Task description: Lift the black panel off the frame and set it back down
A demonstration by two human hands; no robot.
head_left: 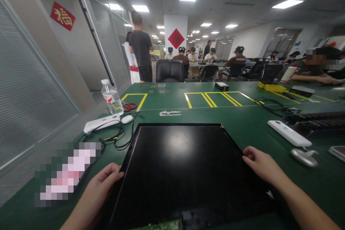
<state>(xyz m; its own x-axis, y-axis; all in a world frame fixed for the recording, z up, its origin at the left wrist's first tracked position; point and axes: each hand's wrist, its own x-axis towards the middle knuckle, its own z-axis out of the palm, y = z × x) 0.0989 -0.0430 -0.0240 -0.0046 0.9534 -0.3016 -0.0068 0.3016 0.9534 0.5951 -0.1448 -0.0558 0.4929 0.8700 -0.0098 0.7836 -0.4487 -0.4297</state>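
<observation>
A black flat screen panel (pixel 180 165) lies in front of me on the green table, with a glare spot on its glossy face. Along its near edge shows part of a green circuit board (pixel 161 225), mostly cut off by the frame. My left hand (pixel 106 178) is closed on the panel's left edge, thumb on top and fingers curled. On the opposite side my right hand (pixel 257 160) pinches the right edge, its fingertips partly hidden. Near the far edge lies a small pile of white strips or parts (pixel 169 113).
Left of the panel are a water bottle (pixel 111 99), red-handled scissors (pixel 130 106), a white power bank (pixel 101 123) and black cables (pixel 121 143). To the right lie another white power bank (pixel 289 133) and a silver mouse (pixel 304 157). A plastic cup (pixel 161 88) stands farther back; people sit beyond.
</observation>
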